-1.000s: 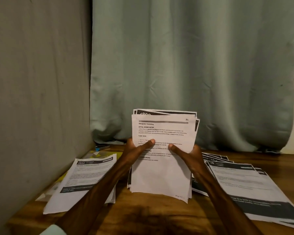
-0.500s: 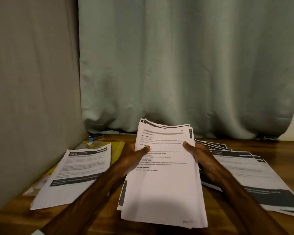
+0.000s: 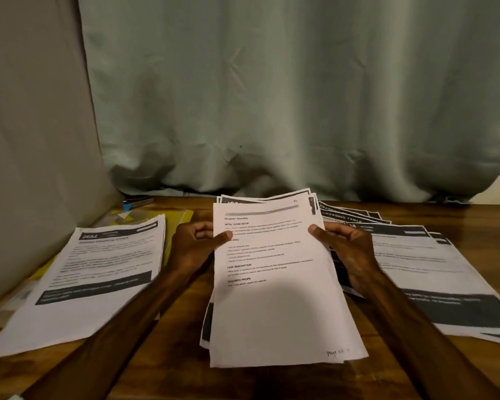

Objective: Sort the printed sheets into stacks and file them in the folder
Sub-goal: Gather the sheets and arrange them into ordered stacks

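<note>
A thick stack of printed sheets (image 3: pixel 277 298) lies tilted in front of me, its top page white with black text. My left hand (image 3: pixel 195 246) grips the stack's left edge, thumb on the top page. My right hand (image 3: pixel 344 249) grips the right edge the same way. A second stack with a dark header reading 2652 (image 3: pixel 93 272) lies flat at the left. More sheets with dark bands (image 3: pixel 433 272) are fanned out at the right. A yellow folder (image 3: pixel 182 220) lies partly under the left stack.
The wooden table (image 3: pixel 179 368) carries everything. A grey padded wall (image 3: pixel 35 140) closes the left side and a pale green curtain (image 3: pixel 300 96) hangs behind. A blue and dark stapler-like object (image 3: pixel 136 202) lies at the back left corner.
The stack in my hands has gone from upright to lying nearly flat towards me. My hands have slid up along its side edges. The camera has tipped down.
</note>
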The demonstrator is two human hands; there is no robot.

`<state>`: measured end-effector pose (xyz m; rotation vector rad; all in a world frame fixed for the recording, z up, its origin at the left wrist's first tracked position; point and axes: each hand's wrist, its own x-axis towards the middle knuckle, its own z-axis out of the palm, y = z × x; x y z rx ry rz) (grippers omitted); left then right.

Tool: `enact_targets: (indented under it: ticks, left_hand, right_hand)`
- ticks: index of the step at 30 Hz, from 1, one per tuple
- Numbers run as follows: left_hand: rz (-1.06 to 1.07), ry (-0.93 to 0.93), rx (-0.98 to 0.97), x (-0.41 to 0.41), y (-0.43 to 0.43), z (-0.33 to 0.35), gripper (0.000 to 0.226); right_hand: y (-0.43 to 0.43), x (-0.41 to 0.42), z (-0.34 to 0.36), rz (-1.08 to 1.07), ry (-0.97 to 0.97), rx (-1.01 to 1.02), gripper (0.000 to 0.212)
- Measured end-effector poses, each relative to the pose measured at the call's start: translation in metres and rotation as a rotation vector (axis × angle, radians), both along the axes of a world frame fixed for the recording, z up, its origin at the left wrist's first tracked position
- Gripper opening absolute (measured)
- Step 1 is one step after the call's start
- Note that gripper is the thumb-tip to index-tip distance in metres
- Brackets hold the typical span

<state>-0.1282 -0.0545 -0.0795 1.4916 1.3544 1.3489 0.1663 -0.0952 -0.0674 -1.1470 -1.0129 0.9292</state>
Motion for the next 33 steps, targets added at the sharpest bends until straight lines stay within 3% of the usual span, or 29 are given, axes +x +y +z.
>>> enact_targets:
  ticks: [3,7,15,24,30,33]
  left_hand:
    - [0.001,0.048,0.011,0.002,-0.004,-0.004,0.029]
    - [-0.047,0.029,0.045,0.001,-0.005,-0.005,0.016]
    - [-0.048,0.170,0.109,0.000,0.001,-0.010,0.016]
    - [-0.048,0.297,0.169,0.005,0.009,-0.018,0.018]
    - [0.048,0.327,0.308,0.005,0.007,-0.015,0.007]
    - [0.044,0.348,0.372,0.001,0.002,-0.015,0.014]
  right_hand:
    - [0.001,-0.003,-0.003,-0.029,0.047,-0.028,0.031]
    - [0.000,-0.003,-0.002,-0.035,0.062,-0.027,0.017]
    - [0.008,0.000,-0.010,-0.030,-0.003,-0.009,0.015]
    - [0.026,0.010,-0.022,-0.281,-0.294,0.051,0.028]
    - [0.030,0.012,-0.024,-0.307,-0.346,0.052,0.018]
    - [0.031,0.012,-0.024,-0.343,-0.389,0.057,0.016]
